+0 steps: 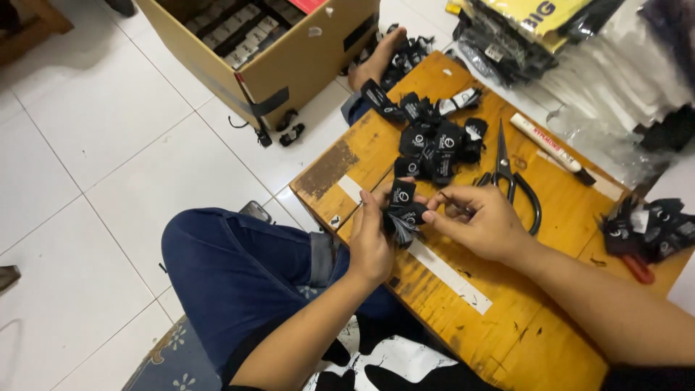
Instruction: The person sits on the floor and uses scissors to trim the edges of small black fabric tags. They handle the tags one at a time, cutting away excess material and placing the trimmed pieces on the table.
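1. Sitting closest to the lens is a denim-covered knee (232, 268), tucked up against the low wooden counter (550, 217) so the work is staying within easy reach.
2. Left hand (371, 242) is gripping a small stack of black fabric labels (403, 210), fingers closed around it so the pieces are staying squared up just over the counter's near edge.
3. Right hand (481, 221) is pinching the top of that same stack with thumb and forefinger pressed together, probably peeling one label off, though the view's too small to be sure.
4. Loose pile of the same black labels (434, 137) is lying just beyond the hands, near enough to grab from.
5. Black scissors (510, 177) are resting beside the right hand, blades pointing away, and a white marker (550, 148) is lying past them.
6. Another clump of labels (651, 228) is sitting at the far right edge, well apart from the main pile.
7. Cardboard box (289, 58) is standing on the white tiled floor (94, 145) above the counter.
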